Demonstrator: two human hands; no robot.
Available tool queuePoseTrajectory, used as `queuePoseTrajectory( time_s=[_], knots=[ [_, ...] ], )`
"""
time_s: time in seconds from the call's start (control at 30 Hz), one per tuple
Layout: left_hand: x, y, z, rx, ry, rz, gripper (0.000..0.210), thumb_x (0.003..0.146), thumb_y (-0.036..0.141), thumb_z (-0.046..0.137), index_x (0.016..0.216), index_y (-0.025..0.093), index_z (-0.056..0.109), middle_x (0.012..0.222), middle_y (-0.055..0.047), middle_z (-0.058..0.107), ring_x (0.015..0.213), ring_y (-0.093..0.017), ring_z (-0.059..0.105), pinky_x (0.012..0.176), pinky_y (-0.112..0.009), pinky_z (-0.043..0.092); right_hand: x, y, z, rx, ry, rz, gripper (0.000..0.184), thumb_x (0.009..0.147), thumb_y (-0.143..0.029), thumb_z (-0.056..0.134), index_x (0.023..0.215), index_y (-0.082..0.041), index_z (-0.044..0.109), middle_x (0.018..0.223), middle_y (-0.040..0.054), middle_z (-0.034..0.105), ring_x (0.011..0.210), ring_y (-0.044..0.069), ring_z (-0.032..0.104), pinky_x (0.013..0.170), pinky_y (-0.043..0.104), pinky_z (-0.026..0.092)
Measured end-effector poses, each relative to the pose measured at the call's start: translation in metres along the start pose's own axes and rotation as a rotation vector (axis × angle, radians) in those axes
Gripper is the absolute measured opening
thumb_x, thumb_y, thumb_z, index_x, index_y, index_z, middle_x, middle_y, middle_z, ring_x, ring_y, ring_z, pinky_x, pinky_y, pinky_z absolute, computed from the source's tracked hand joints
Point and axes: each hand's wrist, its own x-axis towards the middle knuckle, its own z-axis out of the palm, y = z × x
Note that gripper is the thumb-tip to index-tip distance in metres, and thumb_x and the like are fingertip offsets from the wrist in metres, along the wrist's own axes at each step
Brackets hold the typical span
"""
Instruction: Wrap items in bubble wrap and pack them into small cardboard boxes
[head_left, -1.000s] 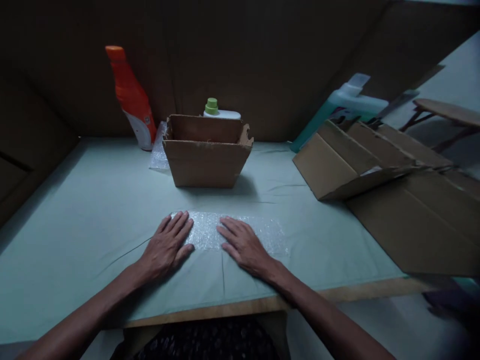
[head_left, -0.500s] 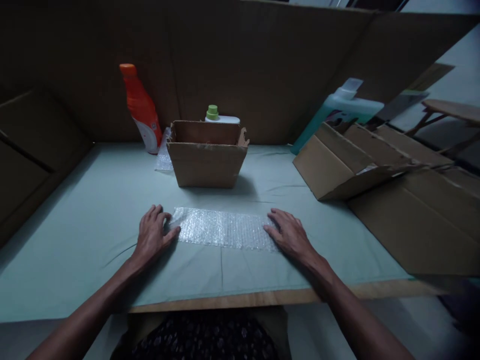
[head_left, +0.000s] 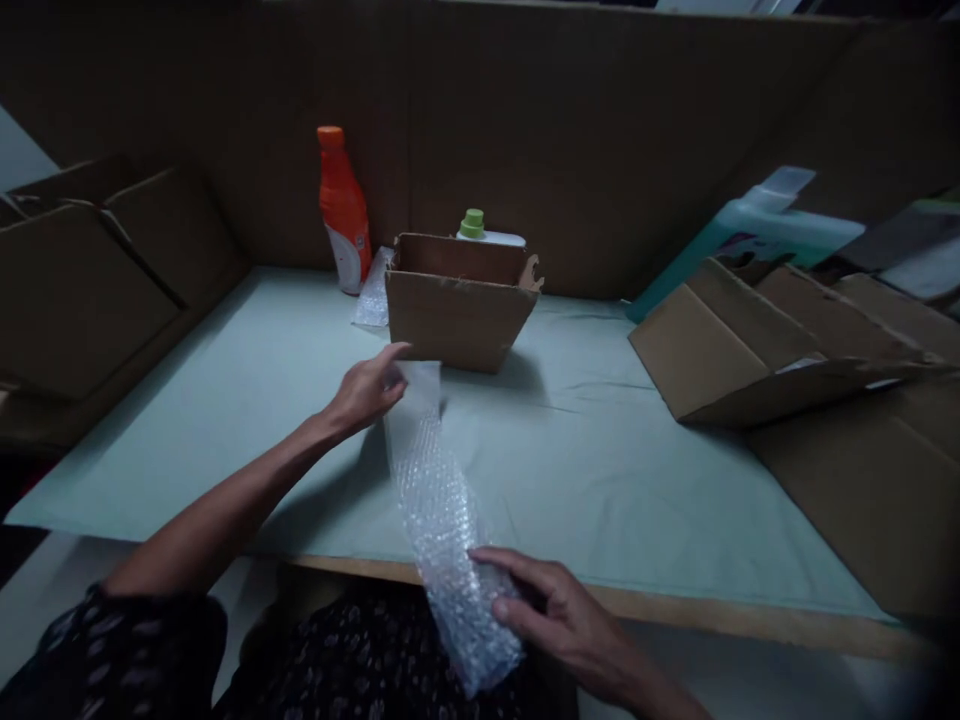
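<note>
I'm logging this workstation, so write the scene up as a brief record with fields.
Left hand: holds the far end of the bubble wrap strip
Right hand: at the strip's near part, thumb and forefinger overlapping it
Strip position: slanting toward the person, near end past the table edge
Center back: open cardboard box, green-capped white bottle behind
Left of box: orange-capped bottle, another bubble wrap piece
Right: teal-liquid bottle, tilted in view, behind cardboard

The view is dimly lit, the cardboard backdrop (head_left: 570, 130) left murky. A soft shadow is cast on the tabletop (head_left: 600, 470) beside the cardboard box (head_left: 454, 322); the bubble wrap (head_left: 439, 505) is flecked with glare; the lower right corner is blurred.
</note>
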Motion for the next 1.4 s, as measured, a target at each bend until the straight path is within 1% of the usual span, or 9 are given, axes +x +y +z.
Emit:
queuePoseTrajectory(
  time_s=[0.13,0.27,0.43,0.53,0.67,0.83,1.1,1.27,1.4],
  knots=[
    [0.018,0.004,0.040,-0.006,0.004,0.019,0.067,0.071,0.007,0.067,0.137,0.016,0.056,0.132,-0.016,0.063,0.123,-0.035,0.057,0.110,-0.053,0.040,0.006,0.003,0.033,0.206,-0.133,0.069,0.031,0.089,-0.045,0.064,0.110,-0.024,0.075,0.100,0.0048,0.071,0.081,0.017,0.061,0.072,0.030,0.049],
    [-0.031,0.000,0.032,-0.108,0.008,0.054,0.063,0.075,0.016,0.068,0.137,0.021,0.058,0.148,-0.014,0.052,0.141,-0.035,0.042,0.120,-0.056,0.028,0.009,0.002,0.037,0.359,-0.150,0.094,0.033,0.087,-0.049,0.069,0.105,-0.022,0.075,0.081,0.0000,0.065,0.067,0.011,0.053,0.065,0.025,0.043],
    [-0.133,0.013,-0.020,-0.640,-0.447,0.023,0.056,0.083,0.039,0.066,0.138,0.028,0.060,0.133,-0.010,0.067,0.128,-0.035,0.059,0.110,-0.057,0.043,0.023,-0.014,0.026,0.541,-0.037,0.042,0.036,0.085,-0.052,0.069,0.105,-0.022,0.071,0.076,-0.0002,0.063,0.066,0.012,0.056,0.067,0.027,0.046],
    [-0.163,0.029,-0.016,-0.675,-0.377,-0.056,0.080,0.076,0.042,0.076,0.150,0.028,0.048,0.134,-0.012,0.066,0.123,-0.035,0.062,0.104,-0.051,0.050,0.043,-0.018,0.021,0.658,0.074,0.038,0.038,0.087,-0.053,0.065,0.109,-0.022,0.067,0.085,0.0036,0.068,0.068,0.015,0.062,0.069,0.030,0.050],
    [-0.153,0.033,0.024,-0.364,-0.176,-0.187,0.060,0.084,0.031,0.062,0.143,0.023,0.054,0.093,-0.005,0.074,0.081,-0.021,0.067,0.080,-0.035,0.055,0.062,-0.013,0.014,0.722,0.149,0.008,0.058,0.090,-0.052,0.058,0.139,-0.021,0.048,0.108,0.0137,0.072,0.084,0.022,0.070,0.064,0.032,0.053],
    [-0.129,0.016,0.046,-0.245,-0.183,-0.219,0.067,0.083,0.025,0.055,0.149,0.020,0.043,0.081,-0.001,0.072,0.064,-0.017,0.062,0.064,-0.029,0.047,0.053,-0.001,0.004,0.258,0.364,-0.140,0.053,0.095,-0.041,0.059,0.144,-0.025,0.046,0.104,0.0088,0.073,0.078,0.019,0.069,0.069,0.035,0.056],
    [-0.135,0.016,0.041,-0.060,-0.193,-0.127,0.071,0.085,0.025,0.059,0.152,0.022,0.037,0.085,-0.002,0.072,0.071,-0.020,0.065,0.069,-0.033,0.051,0.068,0.016,0.001,-0.838,0.339,-0.579,0.038,0.091,-0.013,0.059,0.128,-0.019,0.065,0.142,0.0163,0.059,0.131,0.033,0.054,0.100,0.053,0.050],
    [-0.148,0.030,0.029,0.033,-0.044,0.180,0.068,0.087,0.036,0.069,0.147,0.022,0.042,0.136,-0.015,0.058,0.123,-0.031,0.054,0.101,-0.049,0.048,0.079,0.014,0.001,-0.797,0.325,-0.624,0.029,0.097,-0.012,0.052,0.120,-0.019,0.069,0.119,0.0118,0.074,0.111,0.026,0.066,0.092,0.046,0.054],
    [-0.152,0.032,0.031,-0.030,-0.100,0.193,0.050,0.093,0.019,0.058,0.142,0.022,0.047,0.110,-0.008,0.069,0.102,-0.023,0.061,0.091,-0.043,0.052,0.081,0.000,-0.002,-0.573,0.240,-0.514,0.026,0.099,-0.018,0.052,0.118,-0.023,0.069,0.104,0.0050,0.077,0.094,0.020,0.070,0.084,0.038,0.056]
  ],
)
